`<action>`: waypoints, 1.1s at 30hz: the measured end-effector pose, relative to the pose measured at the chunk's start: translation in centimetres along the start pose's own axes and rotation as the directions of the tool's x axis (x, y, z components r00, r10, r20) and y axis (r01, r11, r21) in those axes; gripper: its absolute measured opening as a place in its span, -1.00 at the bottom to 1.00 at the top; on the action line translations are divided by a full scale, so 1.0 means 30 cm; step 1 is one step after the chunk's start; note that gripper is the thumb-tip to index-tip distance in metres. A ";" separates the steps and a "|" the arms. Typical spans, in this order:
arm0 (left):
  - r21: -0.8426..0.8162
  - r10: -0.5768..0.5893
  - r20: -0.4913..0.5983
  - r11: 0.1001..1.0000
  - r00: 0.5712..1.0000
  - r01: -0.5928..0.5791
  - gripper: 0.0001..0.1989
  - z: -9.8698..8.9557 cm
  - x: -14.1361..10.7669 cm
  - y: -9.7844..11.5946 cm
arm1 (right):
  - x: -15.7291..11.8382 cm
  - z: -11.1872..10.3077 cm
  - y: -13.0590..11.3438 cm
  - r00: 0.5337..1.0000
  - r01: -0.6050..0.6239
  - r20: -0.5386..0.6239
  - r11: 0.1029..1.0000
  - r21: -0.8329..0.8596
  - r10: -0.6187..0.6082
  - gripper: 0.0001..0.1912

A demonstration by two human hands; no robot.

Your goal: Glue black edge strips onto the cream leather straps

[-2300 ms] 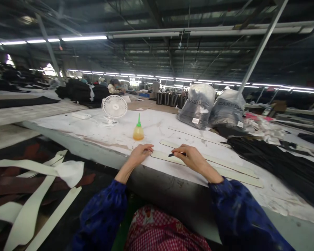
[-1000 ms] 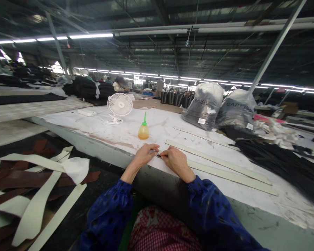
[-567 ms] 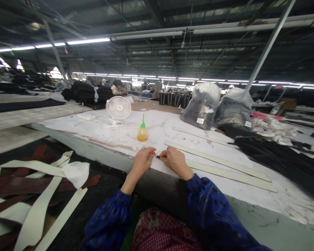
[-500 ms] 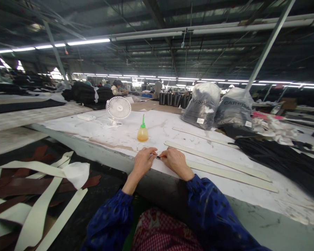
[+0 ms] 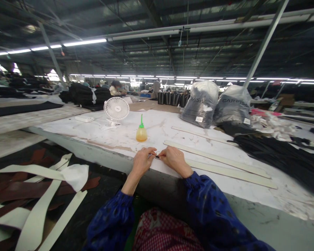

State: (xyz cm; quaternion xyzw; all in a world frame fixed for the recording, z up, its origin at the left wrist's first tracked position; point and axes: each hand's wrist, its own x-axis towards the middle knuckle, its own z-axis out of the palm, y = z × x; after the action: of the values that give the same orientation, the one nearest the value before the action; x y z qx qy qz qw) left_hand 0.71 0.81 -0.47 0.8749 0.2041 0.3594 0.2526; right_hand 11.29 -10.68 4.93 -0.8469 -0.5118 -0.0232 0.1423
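Observation:
Near the front edge of the white-covered table, my left hand (image 5: pixel 143 160) and my right hand (image 5: pixel 174 159) meet with pinched fingertips. Between them is a small dark item (image 5: pixel 157 157), too small to name, which both hands grip. Pale strips lie to the right: one (image 5: pixel 217 157) runs back from beside my right hand, another (image 5: pixel 232 173) lies nearer the edge, partly behind that hand. A thin strip (image 5: pixel 201 135) is farther back. Just beyond my hands a bottle (image 5: pixel 141 134) with a green spout and yellow liquid stands upright.
A white fan (image 5: pixel 116 108) and a white power strip (image 5: pixel 84 119) are at the back left. Filled plastic bags (image 5: pixel 201 104) stand at the back right, near black material (image 5: pixel 267 157). Cream and brown strips (image 5: pixel 42 205) are heaped at lower left.
The view has shifted slightly. My fingertips have come a little closer together around the small dark item.

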 end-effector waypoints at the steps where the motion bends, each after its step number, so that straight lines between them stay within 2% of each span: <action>1: -0.008 0.005 -0.004 1.000 1.000 -0.005 -0.73 0.000 0.001 -0.004 | 0.001 0.001 -0.001 1.000 0.002 -0.001 1.000 -0.006 -0.002 -0.75; 5: -0.049 0.023 -0.055 0.998 0.998 -0.026 -0.72 -0.005 0.000 -0.018 | 0.005 0.001 -0.003 1.000 0.011 0.000 1.000 -0.021 -0.011 -0.75; 8: -0.064 0.101 -0.096 0.992 0.990 -0.108 -0.73 -0.009 -0.009 -0.017 | 0.006 -0.006 -0.004 1.000 0.012 0.002 1.000 -0.024 -0.012 -0.75; 12: -0.041 0.259 -0.025 0.965 0.966 -0.260 -0.72 0.001 -0.029 -0.007 | 0.010 -0.009 -0.005 1.000 0.003 0.027 1.000 -0.024 -0.002 -0.75; 14: -0.003 0.283 0.006 0.959 0.959 -0.283 -0.72 0.011 -0.036 -0.005 | 0.012 -0.004 -0.006 0.999 0.000 0.043 1.000 -0.025 0.001 -0.74; 18: 0.055 0.286 -0.007 0.957 0.958 -0.285 -0.67 0.026 -0.042 -0.007 | 0.011 0.002 -0.002 1.000 -0.003 0.022 1.000 -0.002 0.003 -0.76; 21: 0.068 0.287 -0.010 0.956 0.958 -0.285 -0.65 0.027 -0.042 -0.008 | -0.002 -0.023 0.030 1.000 -0.028 0.011 0.996 0.083 0.027 -0.75; 25: 0.073 0.300 0.024 0.951 0.954 -0.301 -0.64 0.021 -0.041 -0.006 | -0.039 -0.082 0.122 0.997 -0.045 0.072 0.982 0.184 0.032 -0.77; 29: 0.127 0.303 0.084 0.942 0.949 -0.312 -0.59 0.014 -0.039 -0.004 | -0.089 -0.118 0.196 0.997 -0.041 0.063 0.989 0.141 0.033 -0.75; 33: 0.145 0.320 0.146 0.929 0.936 -0.340 -0.51 0.011 -0.036 -0.009 | -0.123 -0.113 0.212 0.998 0.015 0.061 0.999 0.040 -0.018 -0.69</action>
State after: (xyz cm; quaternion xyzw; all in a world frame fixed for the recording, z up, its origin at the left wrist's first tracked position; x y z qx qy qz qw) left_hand 0.20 0.35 -1.39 0.9348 0.0680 0.3250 0.1260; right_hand 15.46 -17.53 6.11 -0.8401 -0.5232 0.0117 0.1431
